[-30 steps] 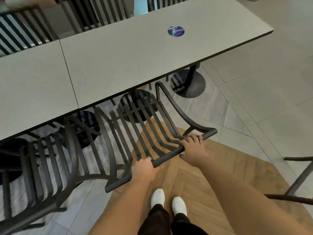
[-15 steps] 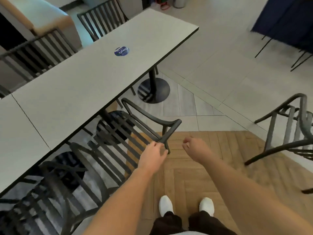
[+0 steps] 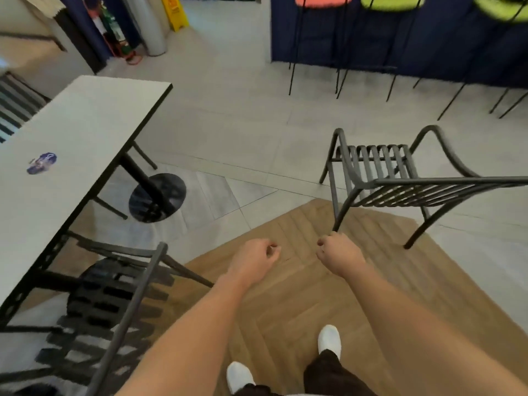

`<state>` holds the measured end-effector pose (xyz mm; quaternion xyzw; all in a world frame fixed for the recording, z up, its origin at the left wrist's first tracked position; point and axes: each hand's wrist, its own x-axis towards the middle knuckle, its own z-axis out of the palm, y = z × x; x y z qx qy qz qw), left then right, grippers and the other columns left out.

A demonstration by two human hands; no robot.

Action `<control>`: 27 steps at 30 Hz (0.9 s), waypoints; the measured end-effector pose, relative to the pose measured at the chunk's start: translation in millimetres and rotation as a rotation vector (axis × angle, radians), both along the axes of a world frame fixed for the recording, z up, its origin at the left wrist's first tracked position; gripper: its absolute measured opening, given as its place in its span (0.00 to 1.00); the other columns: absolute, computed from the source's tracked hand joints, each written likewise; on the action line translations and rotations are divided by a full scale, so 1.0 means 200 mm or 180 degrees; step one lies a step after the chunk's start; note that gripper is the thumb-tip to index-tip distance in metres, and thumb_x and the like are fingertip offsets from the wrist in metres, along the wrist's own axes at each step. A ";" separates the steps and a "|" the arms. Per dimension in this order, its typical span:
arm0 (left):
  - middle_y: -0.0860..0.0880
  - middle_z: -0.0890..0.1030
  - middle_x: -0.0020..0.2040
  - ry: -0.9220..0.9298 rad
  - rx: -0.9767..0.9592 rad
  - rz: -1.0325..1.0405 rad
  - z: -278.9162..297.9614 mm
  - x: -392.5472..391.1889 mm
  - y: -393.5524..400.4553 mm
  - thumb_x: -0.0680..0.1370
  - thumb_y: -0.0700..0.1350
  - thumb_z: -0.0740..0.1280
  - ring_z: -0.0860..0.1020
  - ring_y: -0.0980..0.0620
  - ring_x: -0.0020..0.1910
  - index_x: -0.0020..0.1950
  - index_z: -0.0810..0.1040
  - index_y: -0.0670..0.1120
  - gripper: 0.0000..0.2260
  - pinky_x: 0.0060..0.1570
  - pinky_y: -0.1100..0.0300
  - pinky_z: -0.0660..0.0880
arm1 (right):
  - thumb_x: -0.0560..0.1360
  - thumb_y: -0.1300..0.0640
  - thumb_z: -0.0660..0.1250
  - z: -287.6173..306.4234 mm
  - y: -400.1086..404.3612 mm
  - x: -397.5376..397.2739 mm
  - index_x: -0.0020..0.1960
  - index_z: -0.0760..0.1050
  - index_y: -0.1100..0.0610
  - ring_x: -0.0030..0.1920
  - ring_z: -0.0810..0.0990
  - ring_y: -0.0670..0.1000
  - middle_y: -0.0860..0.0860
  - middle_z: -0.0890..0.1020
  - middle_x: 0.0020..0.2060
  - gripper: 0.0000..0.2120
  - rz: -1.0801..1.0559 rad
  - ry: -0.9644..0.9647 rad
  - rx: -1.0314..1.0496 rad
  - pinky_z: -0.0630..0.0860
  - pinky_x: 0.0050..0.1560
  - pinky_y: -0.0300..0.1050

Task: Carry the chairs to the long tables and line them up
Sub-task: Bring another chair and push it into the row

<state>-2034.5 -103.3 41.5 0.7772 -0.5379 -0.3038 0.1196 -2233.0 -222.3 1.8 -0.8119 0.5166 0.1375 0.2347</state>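
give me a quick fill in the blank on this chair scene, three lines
1. The sticker on the table is ____.
2. Both hands, left and right, hold ____.
3. The free chair stands to the person's ____.

Missing: blue; nothing; right

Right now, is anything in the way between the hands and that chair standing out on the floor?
Nothing visible is. The loose chair stands ahead on the right, its near leg just beyond the right hand. The left hand has only bare floor between. The table and the parked chair are off to the left.
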 end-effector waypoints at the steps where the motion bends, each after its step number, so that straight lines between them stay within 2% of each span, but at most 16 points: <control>1: 0.53 0.84 0.51 0.0015 -0.0002 -0.0082 0.00 -0.10 -0.08 0.84 0.57 0.61 0.80 0.53 0.49 0.61 0.82 0.49 0.16 0.52 0.52 0.79 | 0.82 0.49 0.59 0.01 -0.07 -0.11 0.70 0.76 0.53 0.66 0.71 0.57 0.54 0.76 0.63 0.19 -0.0082 0.0022 -0.0011 0.74 0.63 0.54; 4: 0.52 0.84 0.51 0.0055 -0.0058 -0.0283 -0.01 -0.40 -0.31 0.84 0.57 0.61 0.80 0.53 0.49 0.60 0.82 0.49 0.16 0.51 0.54 0.79 | 0.81 0.49 0.61 0.03 -0.27 -0.43 0.69 0.76 0.52 0.66 0.72 0.57 0.54 0.76 0.63 0.18 -0.0256 0.0090 -0.0057 0.74 0.63 0.55; 9: 0.53 0.83 0.50 0.0161 -0.0097 -0.0525 -0.02 -0.82 -0.61 0.84 0.56 0.62 0.80 0.54 0.48 0.60 0.82 0.48 0.15 0.51 0.51 0.80 | 0.82 0.52 0.60 0.06 -0.54 -0.85 0.69 0.75 0.52 0.65 0.73 0.57 0.54 0.76 0.63 0.18 -0.0662 0.0095 -0.0061 0.75 0.63 0.56; 13: 0.54 0.82 0.50 0.0094 -0.0059 -0.0783 -0.03 -1.00 -0.79 0.84 0.56 0.61 0.79 0.55 0.48 0.60 0.82 0.50 0.15 0.47 0.57 0.77 | 0.81 0.52 0.61 0.05 -0.70 -1.08 0.68 0.76 0.54 0.64 0.73 0.59 0.56 0.76 0.63 0.17 -0.0808 0.0106 -0.0041 0.75 0.64 0.57; 17: 0.54 0.83 0.50 0.0135 -0.0068 -0.0900 -0.08 -1.09 -0.97 0.84 0.55 0.61 0.80 0.55 0.48 0.61 0.82 0.49 0.14 0.49 0.53 0.80 | 0.80 0.52 0.61 0.04 -0.85 -1.21 0.66 0.77 0.53 0.62 0.74 0.60 0.56 0.78 0.61 0.16 -0.0957 0.0092 -0.0049 0.75 0.61 0.54; 21: 0.52 0.81 0.56 0.0092 -0.0058 -0.1014 -0.17 -1.14 -1.18 0.84 0.56 0.60 0.79 0.54 0.54 0.66 0.80 0.50 0.17 0.54 0.50 0.79 | 0.81 0.51 0.62 0.02 -1.01 -1.30 0.70 0.75 0.53 0.65 0.74 0.60 0.55 0.77 0.65 0.19 -0.1015 0.0128 -0.0037 0.75 0.63 0.53; 27: 0.51 0.76 0.64 0.0063 -0.0436 -0.1059 -0.23 -1.19 -1.56 0.85 0.53 0.60 0.72 0.52 0.65 0.71 0.77 0.49 0.17 0.61 0.56 0.73 | 0.80 0.53 0.65 0.02 -1.30 -1.42 0.75 0.69 0.51 0.70 0.69 0.58 0.54 0.72 0.69 0.23 -0.1074 0.0188 -0.0165 0.73 0.64 0.56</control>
